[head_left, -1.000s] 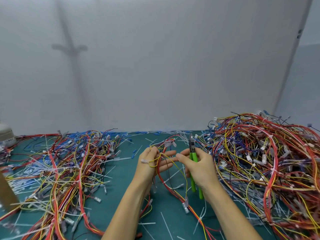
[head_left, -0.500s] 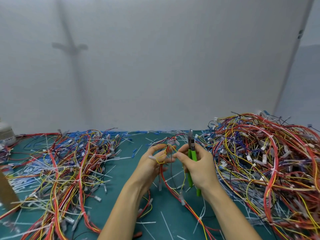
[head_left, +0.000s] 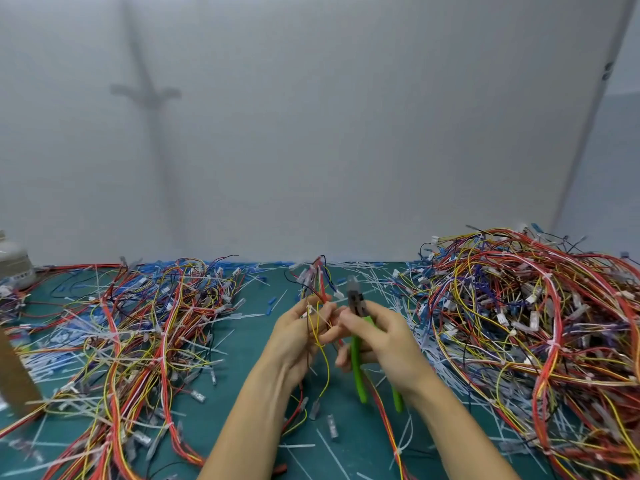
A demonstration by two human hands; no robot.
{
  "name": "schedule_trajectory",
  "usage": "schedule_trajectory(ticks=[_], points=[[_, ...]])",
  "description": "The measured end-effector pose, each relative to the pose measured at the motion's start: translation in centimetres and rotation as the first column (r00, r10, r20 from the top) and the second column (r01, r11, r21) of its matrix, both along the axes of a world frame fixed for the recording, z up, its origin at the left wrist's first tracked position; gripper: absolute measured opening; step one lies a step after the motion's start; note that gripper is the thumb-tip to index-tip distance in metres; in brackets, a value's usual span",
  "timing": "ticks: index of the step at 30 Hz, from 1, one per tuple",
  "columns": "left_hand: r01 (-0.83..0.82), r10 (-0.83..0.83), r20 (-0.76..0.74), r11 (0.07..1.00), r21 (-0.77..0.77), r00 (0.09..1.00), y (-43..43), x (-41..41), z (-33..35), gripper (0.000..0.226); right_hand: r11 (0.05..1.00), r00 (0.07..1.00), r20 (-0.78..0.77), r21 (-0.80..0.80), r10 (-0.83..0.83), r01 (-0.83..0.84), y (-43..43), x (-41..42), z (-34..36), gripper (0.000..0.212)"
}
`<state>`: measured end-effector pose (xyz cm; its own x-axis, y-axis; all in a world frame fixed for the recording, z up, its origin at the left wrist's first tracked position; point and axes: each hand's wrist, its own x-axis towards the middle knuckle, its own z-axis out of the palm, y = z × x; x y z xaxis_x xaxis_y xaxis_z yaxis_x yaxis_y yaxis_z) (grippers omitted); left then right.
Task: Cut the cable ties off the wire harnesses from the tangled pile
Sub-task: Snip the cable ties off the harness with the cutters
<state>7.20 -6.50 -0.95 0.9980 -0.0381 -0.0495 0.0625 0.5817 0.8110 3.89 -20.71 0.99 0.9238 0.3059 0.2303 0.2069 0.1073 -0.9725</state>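
Wires of one harness, red, yellow and black, stood up from the left hand, whose fingers pinched them above the green mat. Just beside it, the right hand gripped green-handled cutters, nose up near the wires. The tangled pile lay to the right, a looser heap to the left.

White container: cut off by the left edge.
Brown object: cropped at lower left, unidentified.
Cutter: tip blurred.
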Motion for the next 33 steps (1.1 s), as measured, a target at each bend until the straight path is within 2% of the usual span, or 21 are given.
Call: schedule_trajectory(ticks=[2, 4, 6, 9, 12, 15, 18, 21, 23, 25, 30, 31, 33], points=[[-0.003, 0.003, -0.005, 0.998, -0.056, 1.0, 0.0, 0.0, 0.2, 0.011, 0.997, 0.995, -0.076, 0.045, -0.06, 0.063, -0.2, 0.3, 0.1, 0.023], [-0.028, 0.027, -0.009, 0.996, -0.081, 1.0, 0.0, 0.1, 0.1, 0.01, 0.988, 0.984, -0.091, -0.034, -0.156, 0.154, -0.4, 0.6, -0.1, 0.035], [-0.032, 0.032, 0.002, 0.997, -0.069, 0.999, -0.1, 0.1, -0.1, 0.011, 0.95, 0.972, -0.008, -0.212, -0.236, 0.229, -0.5, 0.9, -0.5, 0.041], [-0.017, 0.018, 0.011, 0.999, -0.039, 1.0, -0.6, 0.2, -0.4, 0.015, 0.831, 0.946, 0.17, -0.453, -0.276, 0.323, -0.5, 1.0, -1.1, 0.042], [-0.036, 0.036, 0.019, 0.999, -0.024, 0.999, -0.9, 0.2, -0.6, 0.015, 0.754, 0.926, 0.252, -0.54, -0.28, 0.375, -0.6, 1.2, -1.1, 0.043], [-0.09, 0.091, 0.039, 0.996, -0.018, 0.995, -1.0, 0.3, -0.5, 0.014, 0.806, 0.916, 0.232, -0.436, -0.329, 0.4, -0.6, 1.2, -0.9, 0.041], [-0.201, 0.198, 0.071, 0.979, 0.037, 0.978, -0.7, 0.3, -0.2, 0.014, 0.896, 0.903, 0.164, -0.143, -0.397, 0.42, -0.3, 1.1, -0.6, 0.037], [-0.324, 0.309, 0.105, 0.927, 0.187, 0.945, -0.1, 0.4, -0.3, 0.013, 0.884, 0.884, 0.103, 0.159, -0.457, 0.439, -0.5, 0.9, 0.0, 0.038], [-0.379, 0.355, 0.135, 0.885, 0.269, 0.925, 0.2, 0.4, -0.5, 0.013, 0.858, 0.865, 0.136, 0.268, -0.483, 0.438, -0.9, 0.8, 0.4, 0.04], [-0.422, 0.397, 0.143, 0.853, 0.306, 0.906, 0.4, 0.5, -0.6, 0.012, 0.841, 0.805, 0.26, 0.264, -0.533, 0.471, -1.2, 0.9, 0.7, 0.039], [-0.497, 0.47, 0.164, 0.792, 0.354, 0.867, 0.7, 0.5, -0.8, 0.016, 0.775, 0.591, 0.53, 0.232, -0.608, 0.588, -1.3, 0.9, 0.5, 0.035], [-0.495, 0.47, 0.159, 0.799, 0.34, 0.868, 0.7, 0.5, -0.8, 0.016, 0.773, 0.576, 0.559, 0.206, -0.596, 0.6, -1.4, 1.0, 0.4, 0.037], [-0.471, 0.452, 0.134, 0.834, 0.285, 0.882, 0.6, 0.5, -0.7, 0.014, 0.797, 0.628, 0.55, 0.123, -0.55, 0.591, -1.3, 1.0, 0.1, 0.036]])
